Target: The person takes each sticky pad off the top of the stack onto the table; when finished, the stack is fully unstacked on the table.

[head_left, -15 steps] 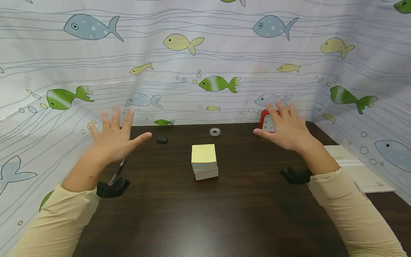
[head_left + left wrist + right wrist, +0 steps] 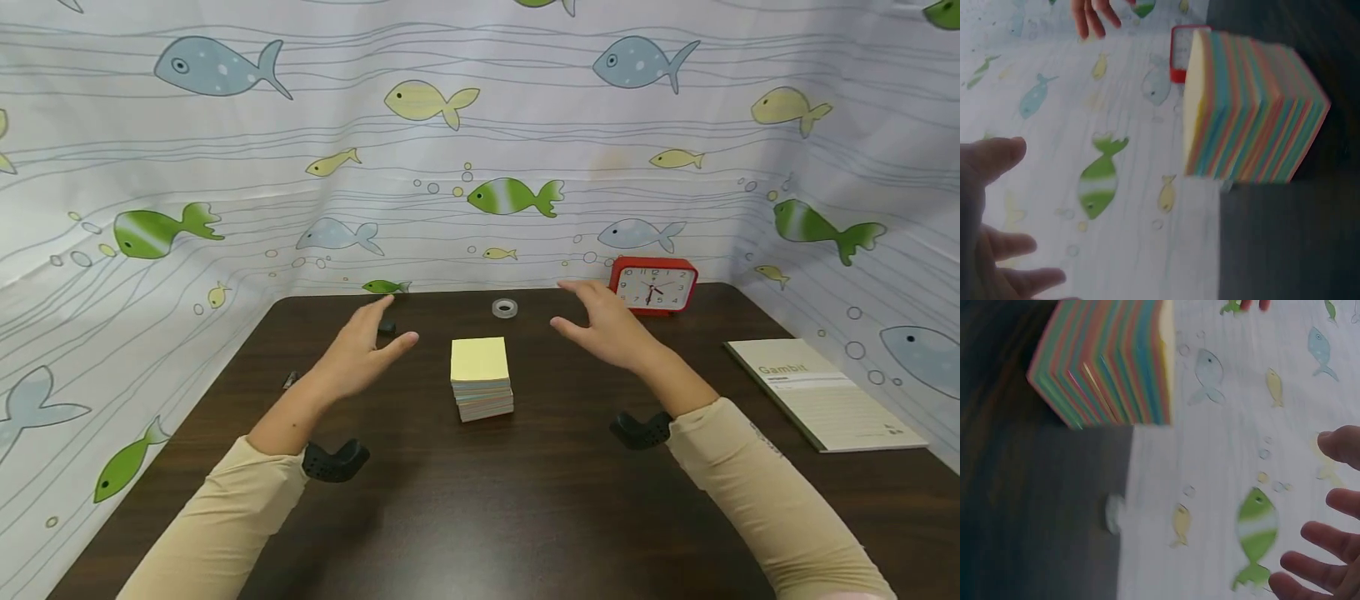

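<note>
A tall stack of sticky notes (image 2: 480, 360) stands on the dark table between the two hands, its top sheet yellow. Its sides show bands of blue, green, pink and orange in the left wrist view (image 2: 1254, 112) and the right wrist view (image 2: 1107, 369). To the left of the stack hovers my left hand (image 2: 356, 354), thumb and fingers spread, holding nothing. On the other side my right hand (image 2: 607, 325) is raised with its palm facing inward, also bare. Both hands are apart from the stack.
A roll of tape (image 2: 505, 308) lies behind the stack. At the back right stands a red clock (image 2: 654, 285), with a notebook (image 2: 821, 392) at the right edge. A small black object (image 2: 386, 327) and a partly hidden pen (image 2: 291, 380) lie left. Fish-patterned cloth (image 2: 420, 192) surrounds the table.
Both hands have moved inward toward the stack and turned their palms to face each other. The clock, hidden partly by the right hand before, now shows fully.
</note>
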Demonstrator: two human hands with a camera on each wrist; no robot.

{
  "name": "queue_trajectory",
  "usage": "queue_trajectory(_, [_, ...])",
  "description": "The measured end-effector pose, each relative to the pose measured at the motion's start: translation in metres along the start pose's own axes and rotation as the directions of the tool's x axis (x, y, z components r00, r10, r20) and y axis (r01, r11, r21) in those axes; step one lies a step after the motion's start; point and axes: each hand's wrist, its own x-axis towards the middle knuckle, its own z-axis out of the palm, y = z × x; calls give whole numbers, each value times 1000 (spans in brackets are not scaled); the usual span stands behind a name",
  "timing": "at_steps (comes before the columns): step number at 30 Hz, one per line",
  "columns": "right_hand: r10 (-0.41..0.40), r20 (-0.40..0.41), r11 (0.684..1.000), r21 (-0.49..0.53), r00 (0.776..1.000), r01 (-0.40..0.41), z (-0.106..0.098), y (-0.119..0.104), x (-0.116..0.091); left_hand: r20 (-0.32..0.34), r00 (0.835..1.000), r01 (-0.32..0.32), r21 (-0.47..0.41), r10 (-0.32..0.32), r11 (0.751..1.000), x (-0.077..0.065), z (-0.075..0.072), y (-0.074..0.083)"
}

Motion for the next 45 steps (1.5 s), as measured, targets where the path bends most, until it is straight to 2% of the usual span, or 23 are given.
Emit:
queue_trajectory(2, [3, 24, 998, 60, 1000, -4, 12, -1, 1, 37, 999, 6, -88, -3, 996, 3, 14, 0])
queue_trajectory(5, [11, 73, 993, 118, 997, -20, 29, -2, 5, 98, 995, 52, -197, -33, 979, 6, 34, -1])
queue_trajectory(9, [11, 169, 990, 135, 986, -34, 51, -5, 13, 167, 983, 117, -280, -71, 953, 13, 59, -6])
queue_trajectory(12, [-4, 240, 988, 149, 971, -32, 63, -8, 19, 212, 974, 144, -327, -76, 934, 18, 74, -10])
queue_trajectory(15, [-20, 296, 987, 161, 955, -29, 73, -10, 23, 234, 970, 147, -368, -61, 918, 22, 84, -14])
queue_trajectory(19, [-14, 357, 988, 149, 934, -43, 83, -8, 30, 225, 974, 126, -402, -36, 907, 29, 95, -19])
queue_trajectory(23, [10, 408, 987, 141, 913, -74, 89, -5, 34, 215, 977, 96, -436, 0, 895, 37, 103, -22])
queue_trajectory(26, [6, 425, 986, 151, 905, -77, 91, -3, 35, 215, 976, 112, -431, -19, 896, 40, 105, -23])
queue_trajectory(31, [-20, 412, 984, 172, 911, -56, 94, -3, 37, 217, 973, 163, -386, -82, 908, 41, 105, -25])
queue_trajectory(39, [-25, 382, 975, 214, 924, -62, 93, -1, 38, 227, 972, 142, -380, -56, 914, 44, 104, -25])
queue_trajectory(45, [-5, 386, 963, 251, 923, -99, 89, 3, 35, 234, 971, 138, -382, -48, 914, 45, 104, -23])
